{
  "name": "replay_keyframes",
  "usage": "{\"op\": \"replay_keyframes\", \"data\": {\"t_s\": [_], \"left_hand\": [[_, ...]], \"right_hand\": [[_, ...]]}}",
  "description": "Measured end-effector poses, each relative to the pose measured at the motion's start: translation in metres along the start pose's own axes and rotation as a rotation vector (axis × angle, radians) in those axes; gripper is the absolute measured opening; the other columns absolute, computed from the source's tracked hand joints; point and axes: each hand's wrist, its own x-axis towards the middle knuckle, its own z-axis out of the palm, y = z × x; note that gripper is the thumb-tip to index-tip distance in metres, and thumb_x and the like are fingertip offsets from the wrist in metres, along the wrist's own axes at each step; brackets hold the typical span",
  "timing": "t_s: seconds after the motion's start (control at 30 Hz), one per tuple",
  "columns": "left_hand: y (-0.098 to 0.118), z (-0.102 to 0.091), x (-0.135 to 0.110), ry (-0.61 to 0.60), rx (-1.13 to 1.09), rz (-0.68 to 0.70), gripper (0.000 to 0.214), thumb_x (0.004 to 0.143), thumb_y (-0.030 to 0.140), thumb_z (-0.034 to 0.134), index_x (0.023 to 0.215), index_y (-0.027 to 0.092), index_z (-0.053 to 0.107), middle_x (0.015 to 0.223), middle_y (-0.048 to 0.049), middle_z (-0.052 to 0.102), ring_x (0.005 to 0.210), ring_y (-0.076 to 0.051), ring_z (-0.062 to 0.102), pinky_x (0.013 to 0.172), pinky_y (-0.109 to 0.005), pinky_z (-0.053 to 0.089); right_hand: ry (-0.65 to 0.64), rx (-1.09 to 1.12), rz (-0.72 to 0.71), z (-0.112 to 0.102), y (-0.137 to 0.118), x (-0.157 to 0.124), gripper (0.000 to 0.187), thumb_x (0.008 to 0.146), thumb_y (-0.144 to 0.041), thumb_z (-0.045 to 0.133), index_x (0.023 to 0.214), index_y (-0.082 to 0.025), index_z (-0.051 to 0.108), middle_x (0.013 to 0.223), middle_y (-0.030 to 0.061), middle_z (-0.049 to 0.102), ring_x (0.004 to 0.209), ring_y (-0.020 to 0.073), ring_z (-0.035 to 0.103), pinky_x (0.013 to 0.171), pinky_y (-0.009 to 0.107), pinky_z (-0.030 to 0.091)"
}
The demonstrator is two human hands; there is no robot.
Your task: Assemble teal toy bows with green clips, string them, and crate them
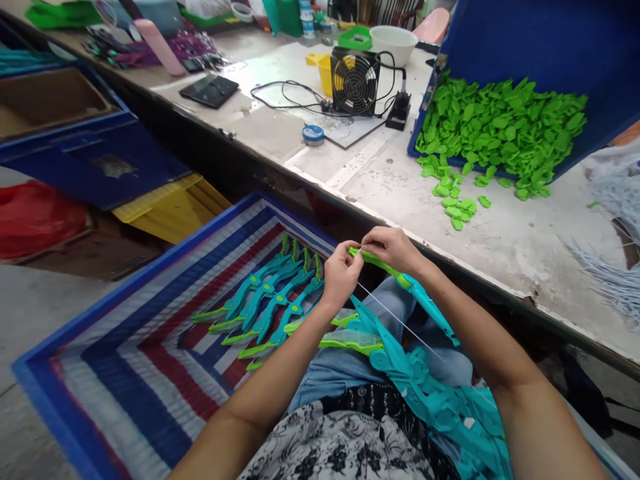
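My left grip [343, 272] and right grip [391, 248] pinch the slim green-and-teal plastic piece's [411, 287] green end, best steadied with gentle, even tension on the thin white string [387, 311]

- I can't read any text, brand or number from here.
- Round blue tin [313, 135] on the surface [373, 167]: lid print too small for me.
- Blue-and-white bottle [307, 25] at the back: markings blurred.

At ten o'clock, teal-and-green plastic pieces [283, 298] lie in a blue-rimmed striped crate [137, 280]; at twelve, a black square fan [355, 83] stands on the white counter [370, 183].
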Motion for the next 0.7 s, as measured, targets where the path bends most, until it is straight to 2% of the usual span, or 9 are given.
{"op": "replay_keyframes", "data": {"t_s": [0.1,0.2,0.3,0.4,0.47,0.53,0.6,0.63,0.7], "left_hand": [[-0.009,0.001,0.006,-0.020,-0.029,-0.018,0.017,0.080,0.030,0.061,0.092,0.018,0.062,0.056,0.0060,0.050,0.051,-0.010,0.048,0.052,-0.021,0.037],[-0.014,0.003,0.009,0.007,-0.006,0.103,0.012,0.081,0.030,0.062,0.085,0.019,0.063,0.085,-0.0037,0.064,0.073,-0.014,0.059,0.064,-0.024,0.045],[-0.012,0.006,0.006,-0.003,-0.094,0.211,0.013,0.086,0.028,0.055,0.089,0.019,0.064,0.097,-0.0062,0.066,0.082,-0.015,0.060,0.074,-0.027,0.047],[-0.005,0.007,0.004,-0.088,-0.209,0.229,0.017,0.084,0.032,0.057,0.081,0.018,0.068,0.086,-0.0053,0.065,0.085,-0.017,0.060,0.080,-0.029,0.046],[0.001,0.005,0.009,-0.161,-0.315,0.076,0.025,0.082,0.039,0.059,0.074,0.017,0.070,0.087,-0.0064,0.066,0.087,-0.018,0.061,0.080,-0.029,0.046],[0.007,-0.001,0.017,-0.245,-0.472,-0.177,0.034,0.080,0.048,0.060,0.075,0.016,0.070,0.086,-0.0073,0.067,0.082,-0.018,0.062,0.075,-0.029,0.047],[0.011,-0.009,0.026,-0.315,-0.579,-0.349,0.033,0.074,0.048,0.067,0.075,0.014,0.069,0.080,-0.0065,0.068,0.075,-0.017,0.061,0.071,-0.029,0.048],[0.012,-0.014,0.029,-0.319,-0.574,-0.368,0.030,0.071,0.044,0.071,0.074,0.014,0.068,0.077,-0.0055,0.067,0.072,-0.016,0.061,0.070,-0.028,0.047],[0.014,-0.023,0.032,-0.259,-0.424,-0.277,0.019,0.066,0.031,0.074,0.070,0.015,0.066,0.076,-0.0038,0.067,0.072,-0.014,0.060,0.071,-0.027,0.047]], "right_hand": [[-0.020,-0.152,-0.021,0.000,-0.001,0.002,0.011,0.087,-0.017,0.054,0.079,-0.017,0.062,0.081,0.0053,0.063,0.079,0.0169,0.056,0.072,0.028,0.045],[0.070,-0.257,0.039,-0.018,0.020,0.012,0.010,0.086,-0.017,0.054,0.076,-0.019,0.057,0.082,0.0064,0.061,0.081,0.0191,0.053,0.073,0.031,0.043],[0.432,-0.284,0.238,-0.054,0.048,0.029,0.011,0.085,-0.017,0.052,0.075,-0.020,0.052,0.080,0.0052,0.057,0.079,0.0195,0.053,0.076,0.035,0.044],[0.750,-0.192,0.296,-0.067,0.042,0.033,0.011,0.088,-0.019,0.048,0.078,-0.020,0.050,0.081,0.0042,0.055,0.083,0.0197,0.055,0.082,0.039,0.045],[0.752,-0.061,0.200,-0.045,0.015,0.022,0.012,0.090,-0.022,0.047,0.079,-0.021,0.051,0.084,0.0040,0.056,0.088,0.0195,0.058,0.087,0.041,0.046],[0.647,0.046,0.112,-0.007,-0.018,0.003,0.011,0.090,-0.023,0.051,0.080,-0.021,0.054,0.097,0.0066,0.059,0.105,0.0212,0.057,0.096,0.042,0.045],[0.625,0.109,0.116,0.033,-0.041,-0.016,0.009,0.090,-0.023,0.053,0.082,-0.020,0.057,0.107,0.0087,0.058,0.115,0.0229,0.054,0.100,0.044,0.043],[0.630,0.135,0.143,0.049,-0.046,-0.023,0.008,0.089,-0.023,0.054,0.082,-0.020,0.058,0.109,0.0091,0.058,0.117,0.0232,0.053,0.101,0.044,0.043],[0.665,0.185,0.216,0.070,-0.046,-0.029,0.008,0.088,-0.023,0.055,0.082,-0.020,0.059,0.106,0.0087,0.058,0.113,0.0226,0.055,0.099,0.044,0.045]]}}
